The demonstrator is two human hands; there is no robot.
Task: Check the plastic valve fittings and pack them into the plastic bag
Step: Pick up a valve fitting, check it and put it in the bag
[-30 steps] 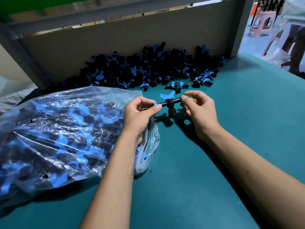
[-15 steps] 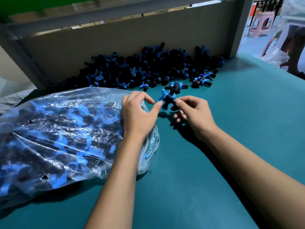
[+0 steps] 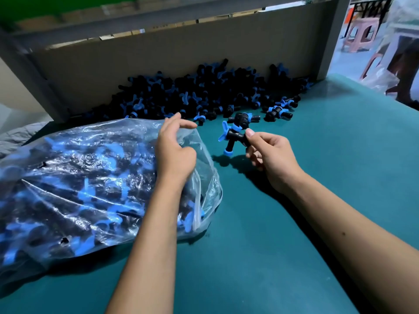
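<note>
A small factory packing station: a teal-covered tabletop [image 3: 294, 223] backed by a cardboard wall [image 3: 158, 64], a bulk heap of black-and-blue valve fittings [image 3: 204, 94], a stuffed clear plastic bag [image 3: 79, 177], and plastic stools [image 3: 360, 35] on the floor beyond.

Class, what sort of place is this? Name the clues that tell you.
Probably a small factory packing bench: a heap of identical valve fittings against a cardboard wall, a plastic bag already full of them, and a green worktable.

Open mat [image 3: 283, 223] between plastic bag [image 3: 79, 189] and fittings pile [image 3: 204, 94].
</note>
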